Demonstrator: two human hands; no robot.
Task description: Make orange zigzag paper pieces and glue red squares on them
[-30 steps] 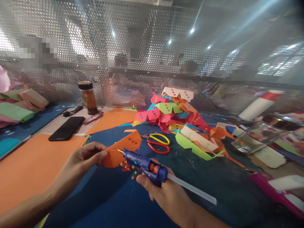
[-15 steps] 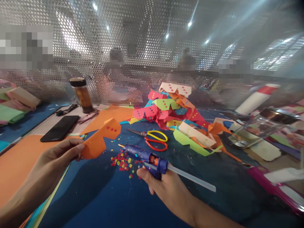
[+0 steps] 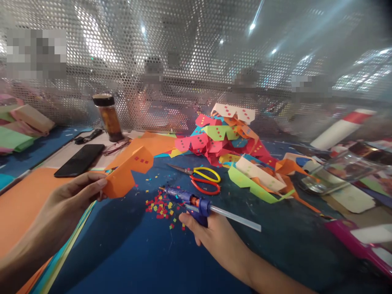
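Note:
Pinched between the thumb and fingers of my left hand [image 3: 82,190] is an orange paper mask [image 3: 121,181], with a row of small red squares stuck on its far half. My right hand [image 3: 211,232] grips a blue glue gun [image 3: 186,200] by its handle; the nozzle points left and a translucent glue stick [image 3: 237,218] sticks out of its back. Tiny red, yellow and green paper squares [image 3: 161,206] lie scattered under the nozzle. Just beyond the gun rests a pair of scissors [image 3: 203,179] with one yellow and one red handle loop.
A heap of colourful paper masks [image 3: 220,134] stands at the back against a perforated metal screen [image 3: 183,49]. Left are a black phone [image 3: 80,160], a jar of brown liquid [image 3: 109,118] and orange sheets [image 3: 24,204]. Right are a clear container [image 3: 343,167] and a magenta tool [image 3: 358,241].
The camera view has shifted slightly. The glue gun has turned a little in my right hand, and its glue stick shows shorter. My left hand still holds the orange mask.

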